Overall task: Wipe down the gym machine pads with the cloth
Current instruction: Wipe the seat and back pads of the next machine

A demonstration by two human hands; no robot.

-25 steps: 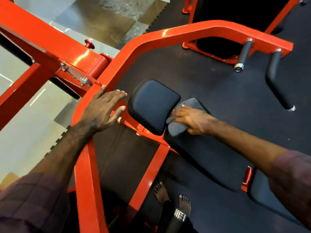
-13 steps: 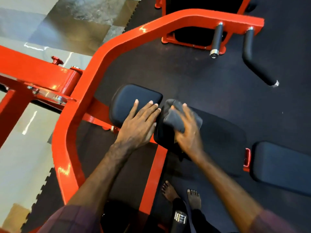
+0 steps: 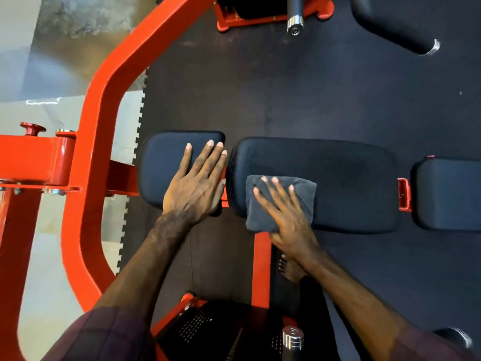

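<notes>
Three black pads lie in a row on a red machine. My left hand (image 3: 195, 184) rests flat, fingers straight, on the small left pad (image 3: 161, 162). On the long middle pad (image 3: 348, 178) lies a folded dark grey cloth (image 3: 304, 190), near the pad's left front corner. My right hand (image 3: 283, 212) presses down on the cloth with spread, straight fingers. A third pad (image 3: 450, 194) sits at the right edge, untouched.
The red frame tube (image 3: 104, 105) curves round the left side and top. A red upright (image 3: 261, 267) runs below the pads. Black handles with chrome ends (image 3: 294, 22) hang at the top. My bare foot (image 3: 289, 269) stands on the dark rubber floor (image 3: 312, 95).
My left hand left the red frame and settled on the small pad. My right hand flattened the bunched cloth and slid it onto the long pad's front left area. The view tilted downward.
</notes>
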